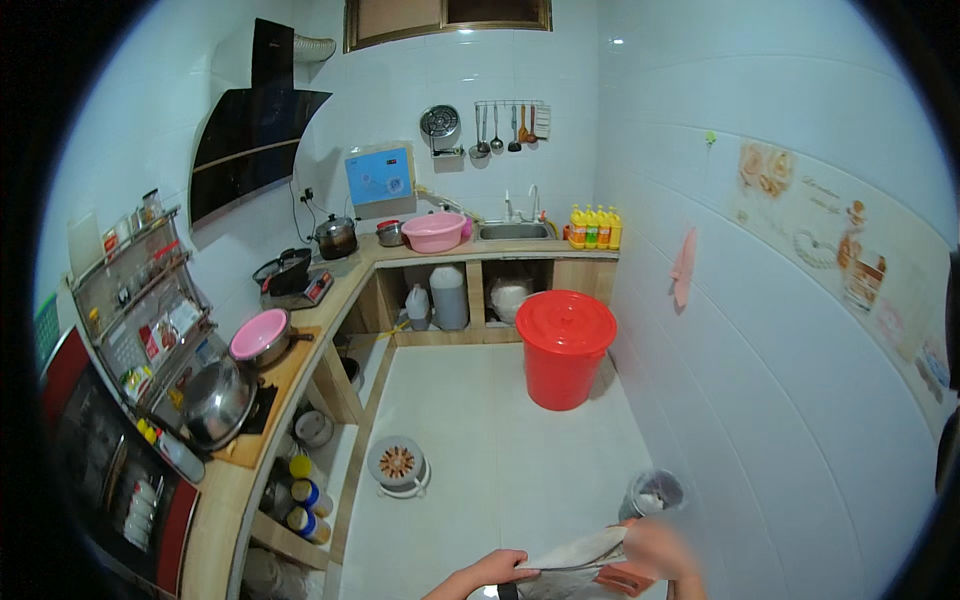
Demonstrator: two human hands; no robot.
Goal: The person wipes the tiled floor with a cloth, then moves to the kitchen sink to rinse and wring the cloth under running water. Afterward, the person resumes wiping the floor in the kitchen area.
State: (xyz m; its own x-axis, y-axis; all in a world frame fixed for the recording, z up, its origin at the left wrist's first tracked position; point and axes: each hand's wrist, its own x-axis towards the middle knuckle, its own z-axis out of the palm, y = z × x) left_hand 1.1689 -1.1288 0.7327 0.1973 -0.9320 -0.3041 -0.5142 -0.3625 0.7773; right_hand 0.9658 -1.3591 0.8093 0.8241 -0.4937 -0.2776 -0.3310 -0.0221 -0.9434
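My left hand [491, 568] grips the edge of a pale grey cloth item [574, 555] low in the view. My right hand [660, 551] is blurred by motion and holds the cloth at its other side. Between the hands the cloth is bunched along its upper edge. An orange-brown part [626, 577] shows below my right hand, and a black strap [508, 591] hangs near my left. The lower portion of the cloth is cut off by the picture's rim. Just beyond my right hand stands a small waste bin [656, 495] with a liner and white scraps inside.
A lidded red plastic bucket [564, 360] stands near the right wall. On the floor at left sits a round grey stool [396, 461]. An L-shaped counter [217, 517] carries a wok with a steel lid [219, 401], a pink basin [435, 232] and a sink [515, 231].
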